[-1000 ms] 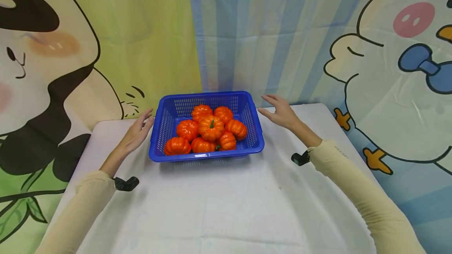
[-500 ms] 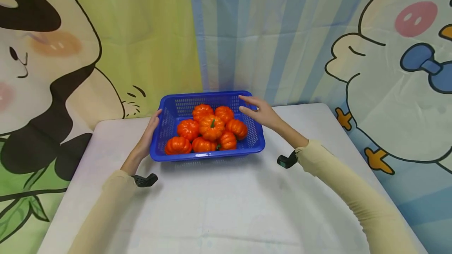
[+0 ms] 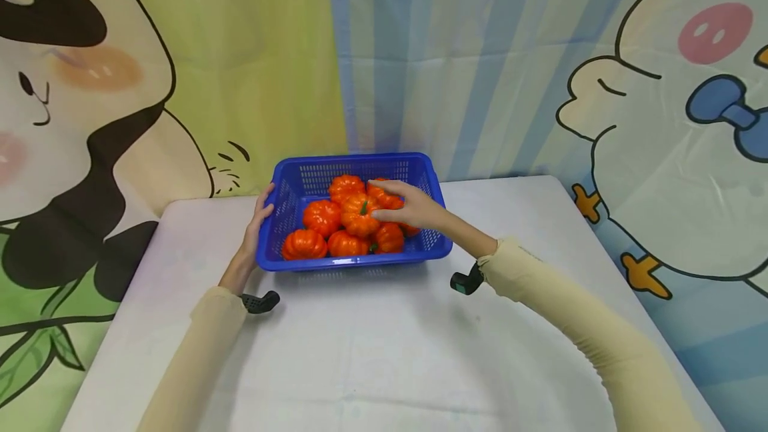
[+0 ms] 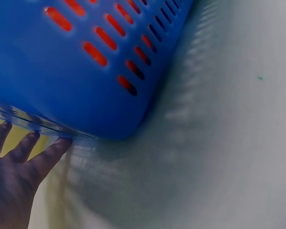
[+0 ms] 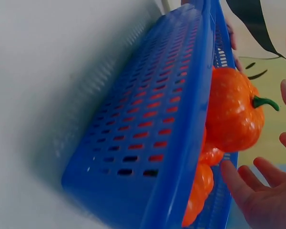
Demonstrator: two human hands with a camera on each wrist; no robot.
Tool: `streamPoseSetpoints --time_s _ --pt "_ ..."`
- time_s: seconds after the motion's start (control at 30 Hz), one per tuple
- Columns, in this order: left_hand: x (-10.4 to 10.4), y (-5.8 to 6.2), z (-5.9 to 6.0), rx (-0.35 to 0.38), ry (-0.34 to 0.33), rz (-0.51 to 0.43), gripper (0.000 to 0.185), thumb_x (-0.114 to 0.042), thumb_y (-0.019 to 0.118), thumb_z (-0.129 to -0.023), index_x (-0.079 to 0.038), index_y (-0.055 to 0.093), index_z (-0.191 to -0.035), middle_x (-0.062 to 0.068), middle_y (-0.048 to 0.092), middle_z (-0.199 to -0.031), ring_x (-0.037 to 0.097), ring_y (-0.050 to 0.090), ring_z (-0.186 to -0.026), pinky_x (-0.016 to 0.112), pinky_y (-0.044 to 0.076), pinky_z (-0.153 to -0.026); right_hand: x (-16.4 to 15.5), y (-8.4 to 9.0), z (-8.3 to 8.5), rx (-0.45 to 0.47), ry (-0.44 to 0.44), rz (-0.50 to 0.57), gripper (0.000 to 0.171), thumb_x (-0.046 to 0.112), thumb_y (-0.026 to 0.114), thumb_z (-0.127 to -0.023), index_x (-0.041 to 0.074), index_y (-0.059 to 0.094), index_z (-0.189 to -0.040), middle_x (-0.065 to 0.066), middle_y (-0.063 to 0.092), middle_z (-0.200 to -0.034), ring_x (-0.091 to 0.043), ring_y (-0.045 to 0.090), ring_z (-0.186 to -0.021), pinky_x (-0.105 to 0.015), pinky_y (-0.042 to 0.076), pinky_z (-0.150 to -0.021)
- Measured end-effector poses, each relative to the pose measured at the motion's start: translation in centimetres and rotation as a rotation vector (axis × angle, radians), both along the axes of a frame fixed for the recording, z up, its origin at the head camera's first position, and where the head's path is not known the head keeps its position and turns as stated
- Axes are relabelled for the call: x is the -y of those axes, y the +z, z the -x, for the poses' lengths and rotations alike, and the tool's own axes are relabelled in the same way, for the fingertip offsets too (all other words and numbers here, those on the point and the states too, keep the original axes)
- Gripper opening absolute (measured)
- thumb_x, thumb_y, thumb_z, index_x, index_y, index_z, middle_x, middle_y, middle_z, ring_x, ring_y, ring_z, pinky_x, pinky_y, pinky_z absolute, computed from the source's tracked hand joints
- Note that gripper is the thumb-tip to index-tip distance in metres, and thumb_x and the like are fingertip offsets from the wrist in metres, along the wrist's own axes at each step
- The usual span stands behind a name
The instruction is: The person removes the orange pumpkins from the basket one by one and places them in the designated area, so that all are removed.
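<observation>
Head view shows my left hand (image 3: pixel 257 219) with straight fingers pressed on the left wall of the blue basket (image 3: pixel 354 259), which stands at the back of the white surface (image 3: pixel 372 352). Inside lie orange pumpkins; my right hand (image 3: pixel 414 209), grip spread, hovers just over the top pumpkin (image 3: pixel 358 213). I judge I am reaching to pick; next, the fingers must close round it.

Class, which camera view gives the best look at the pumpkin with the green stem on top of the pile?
The right wrist view: the top pumpkin fills it, ribs and green stem sharp above the blue basket rim. The head view shows that pumpkin whole but small, beside the right hand. The left wrist view shows only orange glimpses through the basket's slots.
</observation>
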State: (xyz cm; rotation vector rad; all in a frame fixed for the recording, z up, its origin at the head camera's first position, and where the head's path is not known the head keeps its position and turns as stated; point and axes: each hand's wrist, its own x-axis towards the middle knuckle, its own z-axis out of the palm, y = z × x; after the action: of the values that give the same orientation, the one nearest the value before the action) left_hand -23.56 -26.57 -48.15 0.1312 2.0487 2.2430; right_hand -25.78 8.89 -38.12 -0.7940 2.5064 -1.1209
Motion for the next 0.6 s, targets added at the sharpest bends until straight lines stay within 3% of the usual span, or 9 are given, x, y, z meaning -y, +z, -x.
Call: streamPoseSetpoints --time_s 0.6 --pt "-0.4 0.3 -0.3 0.015 0.003 -0.009 0.059 -0.035 0.024 -0.101 -0.033 0.002 -0.156 -0.003 -0.007 -0.164 0.031 0.0 -0.15 0.055 0.002 -0.12 2.3 -1.1 -0.6 -0.019 0.037 -0.034 0.072 0.037 0.072 -0.086 0.023 0.04 -0.149 -0.008 0.034 -0.156 -0.03 0.031 -0.145 -0.056 0.03 -0.112"
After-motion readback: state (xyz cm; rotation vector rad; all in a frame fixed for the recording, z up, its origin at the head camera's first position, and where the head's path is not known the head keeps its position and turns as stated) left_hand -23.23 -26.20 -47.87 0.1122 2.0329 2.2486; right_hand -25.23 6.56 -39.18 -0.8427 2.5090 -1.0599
